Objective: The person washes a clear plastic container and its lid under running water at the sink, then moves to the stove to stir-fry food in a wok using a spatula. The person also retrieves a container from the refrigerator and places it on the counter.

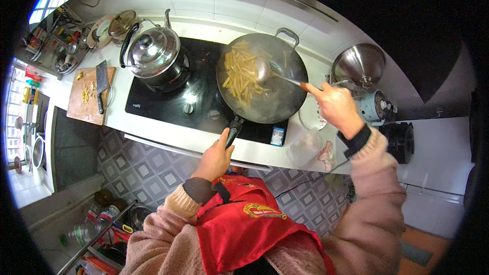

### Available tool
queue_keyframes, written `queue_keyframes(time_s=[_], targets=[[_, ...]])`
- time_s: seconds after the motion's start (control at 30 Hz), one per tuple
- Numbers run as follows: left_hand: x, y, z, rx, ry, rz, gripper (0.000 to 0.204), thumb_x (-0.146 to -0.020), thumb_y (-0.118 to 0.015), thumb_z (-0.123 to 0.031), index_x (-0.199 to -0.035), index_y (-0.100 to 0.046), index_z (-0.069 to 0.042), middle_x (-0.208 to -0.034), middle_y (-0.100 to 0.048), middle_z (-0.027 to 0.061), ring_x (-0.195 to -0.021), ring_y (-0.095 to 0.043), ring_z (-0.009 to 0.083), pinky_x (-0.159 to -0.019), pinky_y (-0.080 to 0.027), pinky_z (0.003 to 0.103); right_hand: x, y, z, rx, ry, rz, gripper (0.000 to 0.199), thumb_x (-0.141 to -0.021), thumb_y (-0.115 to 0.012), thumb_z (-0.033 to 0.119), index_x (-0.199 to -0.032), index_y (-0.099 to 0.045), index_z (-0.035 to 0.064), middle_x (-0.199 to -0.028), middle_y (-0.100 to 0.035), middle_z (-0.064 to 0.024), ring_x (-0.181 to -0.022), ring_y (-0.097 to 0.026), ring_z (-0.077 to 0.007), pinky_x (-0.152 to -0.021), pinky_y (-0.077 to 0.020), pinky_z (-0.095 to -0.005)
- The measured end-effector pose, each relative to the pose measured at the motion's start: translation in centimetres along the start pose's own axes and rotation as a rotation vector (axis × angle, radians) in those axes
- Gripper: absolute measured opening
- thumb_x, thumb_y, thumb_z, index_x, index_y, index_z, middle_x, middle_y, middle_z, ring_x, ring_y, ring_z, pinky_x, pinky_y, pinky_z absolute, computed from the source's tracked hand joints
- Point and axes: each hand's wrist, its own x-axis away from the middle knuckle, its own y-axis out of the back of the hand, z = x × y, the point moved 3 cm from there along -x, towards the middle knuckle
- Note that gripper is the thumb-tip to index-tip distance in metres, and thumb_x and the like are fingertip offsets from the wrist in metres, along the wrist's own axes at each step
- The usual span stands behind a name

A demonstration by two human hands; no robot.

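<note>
A large dark wok (277, 104) sits on the right burner of the black glass hob. Pale yellow-brown strips of food (239, 74) lie in its left half, with haze over them. My left hand (216, 159) is closed round the wok's black handle (234, 131) at the front. My right hand (338, 108) grips the brown handle end of a metal ladle (288, 79). The ladle's bowl rests at the right edge of the strips, inside the wok.
A steel kettle (154, 51) stands on the left burner of the hob (168, 103). Farther left, a cleaver (102, 79) lies on a wooden cutting board (81, 104) with yellow bits. To the right are a steel lid (358, 66), a plate (308, 117) and a clear plastic container (304, 147).
</note>
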Motion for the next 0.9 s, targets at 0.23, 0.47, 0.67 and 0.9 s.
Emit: queue_keyframes(time_s=[0.23, 0.47, 0.67, 0.9], targets=[[0.0, 0.1, -0.2, -0.004, 0.031, 0.031, 0.06, -0.096, -0.059, -0.022, -0.149, -0.034, -0.008, -0.105, -0.065, 0.0303, -0.096, -0.063, 0.0481, -0.082, -0.05, 0.051, 4.6, 3.3, -0.9, -0.373, -0.101, 0.511, 0.034, -0.088, -0.063, 0.014, -0.121, -0.067, 0.0159, -0.087, -0.068, -0.0194, -0.074, -0.068, -0.0366, -0.067, -0.054, -0.0469], [0.0, -0.2, 0.1, -0.016, -0.015, -0.002, 0.061, -0.096, -0.059, -0.024, -0.149, -0.033, -0.009, -0.106, -0.065, 0.0288, -0.092, -0.064, 0.0479, -0.08, -0.05, 0.054, 1.3, -3.1, 4.6, -0.943, -0.353, 0.174, 0.037, -0.094, -0.061, 0.018, -0.129, -0.061, 0.0057, -0.076, -0.065, -0.019, -0.071, -0.065, -0.0326, -0.067, -0.0525, -0.0418], [0.1, -0.1, 0.1, -0.009, -0.05, -0.018, 0.061, -0.096, -0.06, -0.023, -0.149, -0.033, -0.009, -0.105, -0.065, 0.0294, -0.09, -0.064, 0.0482, -0.078, -0.051, 0.054, 0.4, -3.8, 0.8, -1.035, -0.525, 0.203, 0.039, -0.094, -0.062, 0.02, -0.13, -0.062, 0.0038, -0.074, -0.067, -0.0133, -0.065, -0.064, -0.024, -0.066, -0.0514, -0.0383], [0.1, -0.1, -0.1, -0.017, -0.015, -0.007, 0.06, -0.096, -0.06, -0.024, -0.148, -0.035, -0.009, -0.106, -0.065, 0.028, -0.092, -0.064, 0.0473, -0.079, -0.051, 0.053, 2.3, 0.2, 1.9, -0.444, -0.232, 0.186, 0.034, -0.086, -0.062, 0.013, -0.119, -0.067, 0.0112, -0.081, -0.068, -0.0207, -0.076, -0.067, -0.0394, -0.068, -0.0521, -0.05]])
